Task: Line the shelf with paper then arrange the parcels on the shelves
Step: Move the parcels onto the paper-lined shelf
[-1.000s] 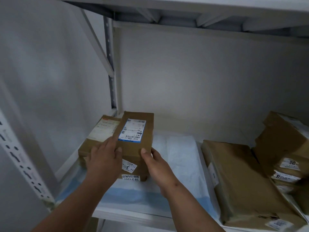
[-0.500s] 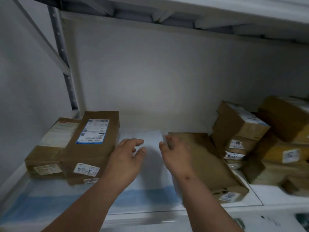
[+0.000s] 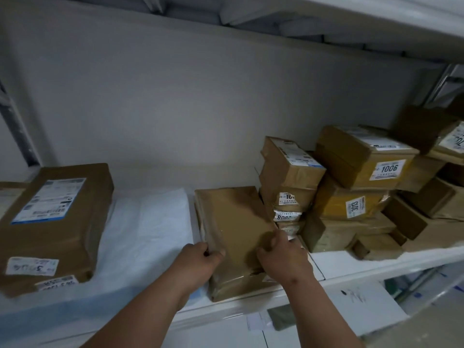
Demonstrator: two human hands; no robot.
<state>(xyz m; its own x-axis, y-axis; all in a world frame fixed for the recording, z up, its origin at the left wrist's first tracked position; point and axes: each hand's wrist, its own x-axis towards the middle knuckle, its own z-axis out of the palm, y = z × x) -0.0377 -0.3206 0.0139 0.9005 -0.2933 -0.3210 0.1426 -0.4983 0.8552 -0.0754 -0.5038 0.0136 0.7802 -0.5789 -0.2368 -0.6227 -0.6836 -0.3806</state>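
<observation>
Both hands are gripping the flat brown taped cardboard parcel [image 3: 233, 229] in the lower centre: the left hand [image 3: 198, 262] is curling around its left edge and the right hand [image 3: 281, 257] is clutching its near right corner. It is lying on the white metal shelf [image 3: 351, 264], touching the white lining paper [image 3: 150, 229], its long axis pointing toward the back wall. Dragging it leftward is probably risking rucking that paper, or disturbing the leaning stack of small brown boxes [image 3: 288, 182] just beside it.

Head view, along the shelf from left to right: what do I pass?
Parcel with the blue-edged label → white lining paper → flat brown parcel gripped by both hands → tilted small parcel stack → parcel marked 1006.
</observation>
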